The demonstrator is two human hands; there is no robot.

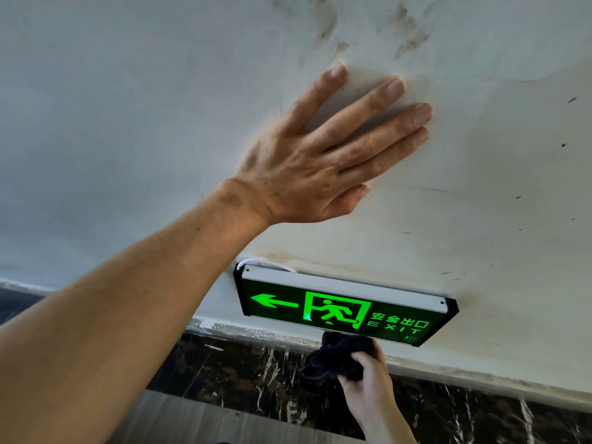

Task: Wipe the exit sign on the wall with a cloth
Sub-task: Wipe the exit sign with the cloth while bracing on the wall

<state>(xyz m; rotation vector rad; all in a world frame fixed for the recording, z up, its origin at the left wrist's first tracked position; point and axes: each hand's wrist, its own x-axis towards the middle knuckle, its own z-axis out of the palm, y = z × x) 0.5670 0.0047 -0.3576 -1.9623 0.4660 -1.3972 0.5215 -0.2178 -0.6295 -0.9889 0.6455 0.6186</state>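
Black cloth [339,355] bunching in right hand [368,379], pressing exit sign [344,310] lower edge; left hand [323,155] splaying flat, empty, bracing against wall [128,123].

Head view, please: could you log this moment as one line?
left hand: flat on white wall | right hand: grip on bunched black cloth | cloth: at lower edge of lit green exit sign

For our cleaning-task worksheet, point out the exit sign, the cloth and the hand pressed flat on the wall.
exit sign [336,310]: head view, on the green running-figure panel.
cloth [339,355]: head view, on the bunched dark fabric.
left hand [304,168]: head view, on the back of the hand.
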